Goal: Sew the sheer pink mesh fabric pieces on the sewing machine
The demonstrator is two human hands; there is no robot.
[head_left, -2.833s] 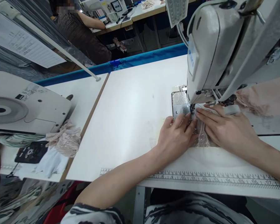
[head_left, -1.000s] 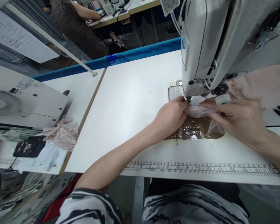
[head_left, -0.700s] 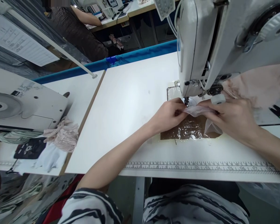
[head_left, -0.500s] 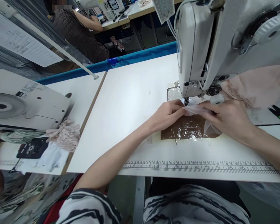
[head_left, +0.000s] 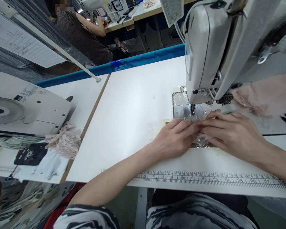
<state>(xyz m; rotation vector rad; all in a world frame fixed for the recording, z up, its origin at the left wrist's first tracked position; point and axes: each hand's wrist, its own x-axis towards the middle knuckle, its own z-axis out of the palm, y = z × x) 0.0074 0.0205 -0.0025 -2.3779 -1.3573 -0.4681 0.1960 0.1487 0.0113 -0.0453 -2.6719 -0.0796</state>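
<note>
Both my hands rest on the white sewing table [head_left: 138, 105] just in front of the sewing machine [head_left: 216, 47]. My left hand [head_left: 175, 140] lies flat with its fingers stretched toward the needle. My right hand [head_left: 228, 133] meets it fingertip to fingertip. Between them they press down a small sheer piece of fabric [head_left: 201, 138], mostly hidden under the fingers. The metal needle plate [head_left: 181, 109] sits just beyond the fingertips, under the presser foot [head_left: 193, 109].
A pink fabric heap [head_left: 264, 95] lies right of the machine. A ruler strip [head_left: 212, 179] runs along the table's front edge. To the left stand another machine [head_left: 26, 108] and a pile of lace pieces [head_left: 64, 141]. Another person [head_left: 83, 31] sits at a far bench.
My hands held the sheer piece up at the needle; now both have drawn back toward me and lie flat, pressing it on the table. The brown taped patch is covered.
</note>
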